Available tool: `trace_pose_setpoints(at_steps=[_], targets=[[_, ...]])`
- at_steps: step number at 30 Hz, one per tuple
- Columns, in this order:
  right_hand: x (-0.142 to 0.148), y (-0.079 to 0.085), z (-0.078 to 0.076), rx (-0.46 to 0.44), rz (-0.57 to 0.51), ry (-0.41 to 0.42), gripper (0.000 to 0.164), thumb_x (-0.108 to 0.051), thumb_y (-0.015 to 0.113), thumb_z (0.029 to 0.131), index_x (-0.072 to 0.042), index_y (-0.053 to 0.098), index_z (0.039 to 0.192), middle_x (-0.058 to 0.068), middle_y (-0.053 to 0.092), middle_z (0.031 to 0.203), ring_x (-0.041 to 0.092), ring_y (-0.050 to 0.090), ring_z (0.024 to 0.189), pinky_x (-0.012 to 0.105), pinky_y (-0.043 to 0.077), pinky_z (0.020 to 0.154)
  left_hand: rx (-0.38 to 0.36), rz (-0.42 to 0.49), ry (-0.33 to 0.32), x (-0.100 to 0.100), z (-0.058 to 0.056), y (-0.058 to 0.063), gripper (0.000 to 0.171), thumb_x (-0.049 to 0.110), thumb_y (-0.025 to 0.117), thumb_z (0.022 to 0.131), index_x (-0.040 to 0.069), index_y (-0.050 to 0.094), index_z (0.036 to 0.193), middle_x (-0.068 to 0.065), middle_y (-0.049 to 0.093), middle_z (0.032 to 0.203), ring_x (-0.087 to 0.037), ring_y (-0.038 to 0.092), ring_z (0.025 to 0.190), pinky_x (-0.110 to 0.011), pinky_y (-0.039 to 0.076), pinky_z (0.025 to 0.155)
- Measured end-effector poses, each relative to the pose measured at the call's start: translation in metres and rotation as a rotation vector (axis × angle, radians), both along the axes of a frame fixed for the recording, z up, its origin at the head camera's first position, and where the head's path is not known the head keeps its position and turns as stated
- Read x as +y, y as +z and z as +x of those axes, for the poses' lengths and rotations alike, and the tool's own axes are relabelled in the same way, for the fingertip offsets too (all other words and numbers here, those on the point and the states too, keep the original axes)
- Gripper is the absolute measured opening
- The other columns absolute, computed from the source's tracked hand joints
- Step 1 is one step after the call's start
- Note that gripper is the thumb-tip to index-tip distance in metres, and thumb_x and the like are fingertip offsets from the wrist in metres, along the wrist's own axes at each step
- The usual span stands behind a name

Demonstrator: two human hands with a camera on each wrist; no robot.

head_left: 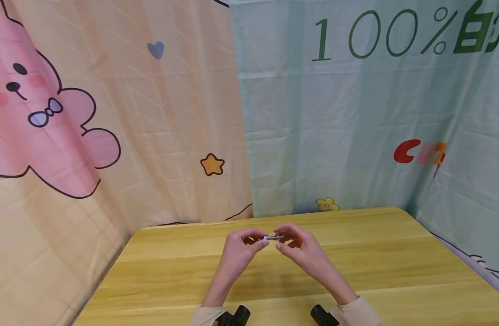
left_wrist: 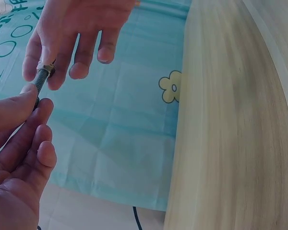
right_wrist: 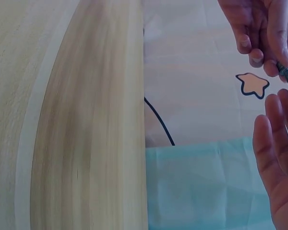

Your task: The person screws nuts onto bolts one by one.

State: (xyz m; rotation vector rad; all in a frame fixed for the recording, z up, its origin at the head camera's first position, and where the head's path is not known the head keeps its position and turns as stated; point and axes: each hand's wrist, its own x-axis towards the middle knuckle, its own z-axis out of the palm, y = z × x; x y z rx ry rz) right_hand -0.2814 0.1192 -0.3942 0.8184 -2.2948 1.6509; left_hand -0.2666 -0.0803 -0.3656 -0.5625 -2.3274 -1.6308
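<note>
Two hands (head_left: 273, 249), one bolt (head_left: 273, 237)

We see the left hand (head_left: 242, 246) and the right hand (head_left: 299, 246) raised together just above the wooden table (head_left: 396, 267), fingertips facing. Between them they pinch a small metal bolt (head_left: 273, 237), lying level, each hand at one end. Beige sleeves (head_left: 357, 312) cover both forearms, and black wrist mounts (head_left: 233, 315) show at the bottom edge. Behind the table hang a peach cartoon curtain (head_left: 151, 136) with a pink animal and a pale green curtain (head_left: 355, 117) printed with "100%".
</note>
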Motion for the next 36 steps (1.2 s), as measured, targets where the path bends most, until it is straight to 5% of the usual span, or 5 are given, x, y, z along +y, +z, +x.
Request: trace_pose_setpoints(at_steps=[6,16,25,29,36], targets=[[0.003,0.001,0.0,-0.023,-0.015,0.041,0.02,-0.019,0.067,0.095,-0.012,0.066,0.114,0.001,0.07,0.1,0.026,0.067,0.091,0.033,0.054,0.076,0.017,0.014,-0.017,0.002,0.014,0.016,0.007,0.002,0.075,0.085,0.0,0.075,0.092,-0.008,0.069,0.083,-0.022,0.059,0.07,-0.023,0.046,0.058],[0.004,0.003,0.001,-0.105,-0.005,0.013,0.023,-0.03,0.063,0.098,-0.01,0.07,0.108,0.001,0.072,0.092,0.027,0.066,0.09,0.032,0.053,0.08,0.009,0.017,-0.017,0.003,0.013,0.014,0.008,0.002,0.075,0.085,0.001,0.075,0.092,-0.006,0.069,0.082,-0.019,0.059,0.069,-0.022,0.046,0.058],[0.0,0.002,0.002,-0.137,-0.001,-0.072,0.038,-0.041,0.054,0.101,-0.01,0.072,0.087,0.002,0.069,0.073,0.025,0.065,0.077,0.033,0.053,0.072,0.015,-0.002,-0.016,0.005,0.016,0.016,0.008,0.003,0.075,0.085,0.001,0.075,0.092,-0.007,0.068,0.083,-0.022,0.059,0.071,-0.023,0.046,0.059],[0.0,0.001,0.001,-0.151,-0.029,-0.089,0.036,-0.038,0.051,0.103,-0.009,0.072,0.097,0.005,0.07,0.083,0.029,0.065,0.083,0.036,0.054,0.075,0.017,-0.002,-0.017,0.005,0.015,0.016,0.008,0.002,0.075,0.085,0.0,0.075,0.093,-0.008,0.068,0.083,-0.023,0.059,0.072,-0.023,0.047,0.061],[0.002,0.001,0.0,-0.034,0.0,-0.013,0.027,-0.024,0.066,0.096,-0.014,0.063,0.12,0.005,0.066,0.115,0.02,0.063,0.102,0.033,0.054,0.079,0.014,-0.007,-0.004,0.004,0.014,0.015,0.008,0.003,0.074,0.086,0.002,0.075,0.094,-0.009,0.069,0.084,-0.023,0.059,0.073,-0.024,0.047,0.061]])
